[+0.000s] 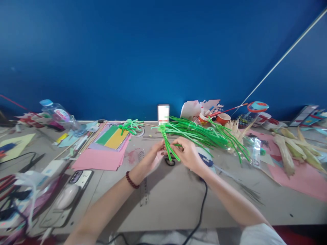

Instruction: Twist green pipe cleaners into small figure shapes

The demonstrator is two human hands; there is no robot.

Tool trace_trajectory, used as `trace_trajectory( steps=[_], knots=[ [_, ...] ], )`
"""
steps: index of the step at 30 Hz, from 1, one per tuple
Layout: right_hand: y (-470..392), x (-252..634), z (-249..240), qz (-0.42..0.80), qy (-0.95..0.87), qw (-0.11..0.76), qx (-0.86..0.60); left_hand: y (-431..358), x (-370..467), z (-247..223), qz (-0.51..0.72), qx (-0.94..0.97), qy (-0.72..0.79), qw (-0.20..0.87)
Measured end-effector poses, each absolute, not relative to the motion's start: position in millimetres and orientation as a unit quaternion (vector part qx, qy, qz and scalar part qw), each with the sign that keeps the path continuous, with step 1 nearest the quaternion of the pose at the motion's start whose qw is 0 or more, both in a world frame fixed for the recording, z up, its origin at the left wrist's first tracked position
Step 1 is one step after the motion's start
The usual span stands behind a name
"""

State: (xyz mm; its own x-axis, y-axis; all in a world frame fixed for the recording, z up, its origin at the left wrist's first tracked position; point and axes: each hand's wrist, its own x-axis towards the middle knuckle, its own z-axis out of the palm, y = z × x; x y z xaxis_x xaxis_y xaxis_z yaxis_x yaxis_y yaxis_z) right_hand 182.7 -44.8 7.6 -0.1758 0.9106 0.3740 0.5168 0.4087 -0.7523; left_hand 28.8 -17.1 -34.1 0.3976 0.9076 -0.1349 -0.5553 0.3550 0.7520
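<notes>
Between my hands are bright green pipe cleaners (167, 144), twisted together at the upper end and split into loose ends below. My left hand (156, 154) grips them from the left, fingers closed on the twisted stems. From the right, my right hand (187, 151) pinches at one of the stems; its fingertips are partly hidden. Under the hands lie black-handled scissors (170, 162), mostly covered. A heap of long green pipe cleaners (201, 132) spreads behind my right hand. A smaller bunch of bent green pipe cleaners (131, 126) sits at the back left.
Pink paper (99, 159) and a clear ruler (143, 190) lie left of centre. Farther left are a plastic bottle (60, 114) and a phone (67, 200) with a mouse on it. Dried corn husks (286, 153) lie right. A black cable (203, 207) crosses the front.
</notes>
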Motion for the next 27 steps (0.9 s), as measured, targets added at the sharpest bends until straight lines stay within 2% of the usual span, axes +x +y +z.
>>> trace_trajectory(
  steps=[4, 7, 9, 12, 16, 20, 22, 24, 27],
  knots=[
    [-46, 180, -2, 0.028, -0.778, 0.323, -0.538, -17, 29, -38, 0.473, 0.338, 0.289, 0.76],
    [-47, 176, -10, -0.014, -0.801, 0.254, -0.543, -17, 29, -39, 0.501, 0.387, 0.331, 0.7],
    [-45, 176, -13, 0.003, -0.807, 0.264, -0.529, -17, 29, -39, 0.522, 0.402, 0.361, 0.66],
    [-38, 178, -13, 0.107, -0.793, 0.336, -0.497, -15, 29, -40, 0.541, 0.416, 0.379, 0.625],
    [-27, 181, -13, 0.334, -0.711, 0.392, -0.479, -14, 31, -45, 0.563, 0.373, 0.373, 0.636],
    [-20, 184, -16, 0.63, -0.533, 0.33, -0.459, -15, 34, -50, 0.565, 0.313, 0.321, 0.693],
    [-19, 185, -18, 0.73, -0.46, 0.29, -0.415, -15, 34, -50, 0.546, 0.295, 0.293, 0.727],
    [-18, 184, -20, 0.784, -0.419, 0.27, -0.371, -16, 33, -50, 0.526, 0.281, 0.271, 0.755],
    [-17, 182, -24, 0.795, -0.404, 0.277, -0.358, -14, 31, -52, 0.509, 0.271, 0.261, 0.774]
  ],
)
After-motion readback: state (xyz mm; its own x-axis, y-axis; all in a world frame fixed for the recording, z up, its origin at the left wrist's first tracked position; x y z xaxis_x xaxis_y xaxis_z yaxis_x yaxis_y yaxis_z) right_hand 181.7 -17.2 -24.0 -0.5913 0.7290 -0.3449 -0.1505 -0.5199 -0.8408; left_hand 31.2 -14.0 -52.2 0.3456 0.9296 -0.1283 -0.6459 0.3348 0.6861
